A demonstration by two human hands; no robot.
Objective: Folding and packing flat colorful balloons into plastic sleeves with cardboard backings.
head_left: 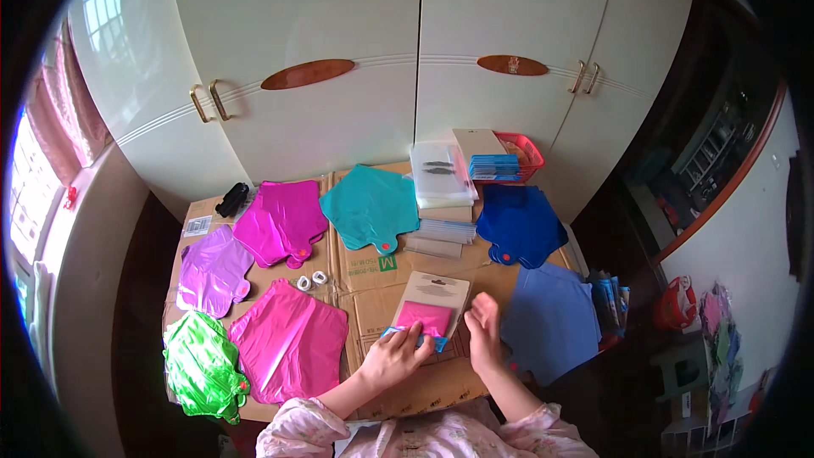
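My left hand (394,358) is at the front middle of the cardboard-covered table, fingers pressed on a folded pink foil packet (426,315). A bright blue strip (439,343) shows under its lower edge. Both lie on a pale flat packaging bag (454,287) with a hanging slot at the top. Just right of the bag, my right hand (485,331) is raised with its fingers loosely bent and apart, holding nothing I can see. Closest on the left are flat pink foil balloons (292,339); light blue ones (551,322) lie beside my right hand.
More flat foil balloons lie around: green (199,365), lilac (214,271), magenta (280,222), teal (369,208), dark blue (521,225). Clear bags (439,171) and a red basket (530,157) stand at the back. White rolls (311,281) and a black object (231,200) sit left.
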